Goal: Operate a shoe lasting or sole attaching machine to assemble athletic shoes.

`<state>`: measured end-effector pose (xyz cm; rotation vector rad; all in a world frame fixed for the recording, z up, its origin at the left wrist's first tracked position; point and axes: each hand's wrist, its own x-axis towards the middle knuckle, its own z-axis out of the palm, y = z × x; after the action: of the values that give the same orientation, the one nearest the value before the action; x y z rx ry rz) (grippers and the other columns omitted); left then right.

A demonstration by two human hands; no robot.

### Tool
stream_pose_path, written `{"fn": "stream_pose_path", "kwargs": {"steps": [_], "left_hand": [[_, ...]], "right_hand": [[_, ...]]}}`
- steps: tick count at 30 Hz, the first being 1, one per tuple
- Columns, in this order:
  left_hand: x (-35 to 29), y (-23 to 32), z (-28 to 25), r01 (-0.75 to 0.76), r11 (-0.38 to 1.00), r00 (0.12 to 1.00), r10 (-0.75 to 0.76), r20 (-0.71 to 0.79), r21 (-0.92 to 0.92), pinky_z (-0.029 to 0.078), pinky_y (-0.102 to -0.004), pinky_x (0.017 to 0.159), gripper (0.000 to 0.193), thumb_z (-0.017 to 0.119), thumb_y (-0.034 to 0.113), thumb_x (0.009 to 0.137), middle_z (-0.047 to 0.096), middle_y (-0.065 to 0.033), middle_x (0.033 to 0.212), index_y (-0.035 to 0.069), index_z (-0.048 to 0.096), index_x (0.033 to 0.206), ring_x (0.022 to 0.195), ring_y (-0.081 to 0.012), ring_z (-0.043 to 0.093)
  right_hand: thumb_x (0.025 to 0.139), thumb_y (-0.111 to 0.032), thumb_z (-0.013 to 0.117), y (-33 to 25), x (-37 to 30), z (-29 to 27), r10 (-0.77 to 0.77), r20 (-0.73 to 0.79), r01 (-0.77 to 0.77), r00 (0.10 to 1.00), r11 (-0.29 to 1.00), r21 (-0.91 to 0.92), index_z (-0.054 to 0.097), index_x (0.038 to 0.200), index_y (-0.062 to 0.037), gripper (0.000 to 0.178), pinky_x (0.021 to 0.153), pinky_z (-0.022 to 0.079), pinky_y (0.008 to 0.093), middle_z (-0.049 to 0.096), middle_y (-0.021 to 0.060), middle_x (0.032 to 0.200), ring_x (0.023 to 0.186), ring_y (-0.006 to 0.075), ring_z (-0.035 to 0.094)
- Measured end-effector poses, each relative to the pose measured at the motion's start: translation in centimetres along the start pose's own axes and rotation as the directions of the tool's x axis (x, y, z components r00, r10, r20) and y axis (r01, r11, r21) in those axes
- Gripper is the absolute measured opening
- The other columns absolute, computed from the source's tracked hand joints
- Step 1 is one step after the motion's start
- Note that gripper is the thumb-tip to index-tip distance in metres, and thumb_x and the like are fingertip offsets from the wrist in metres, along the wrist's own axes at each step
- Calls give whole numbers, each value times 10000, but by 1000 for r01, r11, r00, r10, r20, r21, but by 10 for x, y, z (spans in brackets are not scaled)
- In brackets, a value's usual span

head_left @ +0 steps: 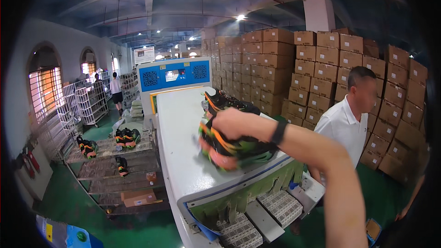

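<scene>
My right hand [234,123] reaches in from the lower right, a dark band on its wrist. Its fingers are closed around the upper of a black sports shoe [248,149] with orange and green trim. Motion blurs part of that shoe, just over the white top of a long machine [183,133]. Right behind it another black and orange shoe [227,101] is on the machine top, partly hidden by my hand. My left hand is out of view.
Green fringe [248,200] hangs at the machine's near opening, above slatted conveyor strips [280,206]. On the left, a metal rack [87,172] carries several similar shoes. A person in a white shirt [342,124] stands close on the right, before stacked cartons [317,66].
</scene>
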<state>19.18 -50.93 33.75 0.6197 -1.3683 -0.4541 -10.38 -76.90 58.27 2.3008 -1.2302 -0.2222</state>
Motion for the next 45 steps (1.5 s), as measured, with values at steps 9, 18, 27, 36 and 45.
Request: {"fn": "stream_pose_path", "kwargs": {"steps": [9,18,27,36,45], "left_hand": [[126,-25,37,-34,990,947,-13,321,138,461,-399,949,598,707,77,726,506,-202,1315,-29,484,1270,1130,-291,547],[214,-59,84,92,934,812,-270,517,344,276,-470,1122,972,774,309,731,311,-194,1475,23,222,1477,1399,-307,284],[211,-66,89,70,982,817,-158,554,177,345,-477,1083,950,773,312,742,342,-178,1436,39,236,1477,1344,-310,366],[204,-76,69,273,959,838,-203,507,-68,294,-390,1112,724,701,146,822,329,-134,1496,19,337,1435,1371,-254,354],[127,13,61,435,895,388,-93,917,-93,317,-353,1086,766,649,204,900,421,-196,1418,9,198,1487,1331,-248,392]], "right_hand": [[727,-235,620,-27,-52,-36,-689,-304,557,658,717,-420,705,892,-196,190,922,389,343,601,-88,947,992,145,514],[831,-211,688,-29,-95,-59,-62,-558,-15,828,991,-132,645,1045,-97,246,700,517,316,605,42,829,736,179,616],[769,-605,604,-54,-18,-78,291,480,-476,828,817,325,690,1040,36,702,860,518,418,683,211,1023,986,348,653],[693,-250,691,-67,-54,-35,502,242,-543,830,630,555,693,880,34,339,755,555,431,688,231,879,875,370,680],[437,-203,676,-184,-323,49,194,-542,-82,818,971,224,697,799,-112,374,555,420,344,617,59,743,610,214,542]]}}
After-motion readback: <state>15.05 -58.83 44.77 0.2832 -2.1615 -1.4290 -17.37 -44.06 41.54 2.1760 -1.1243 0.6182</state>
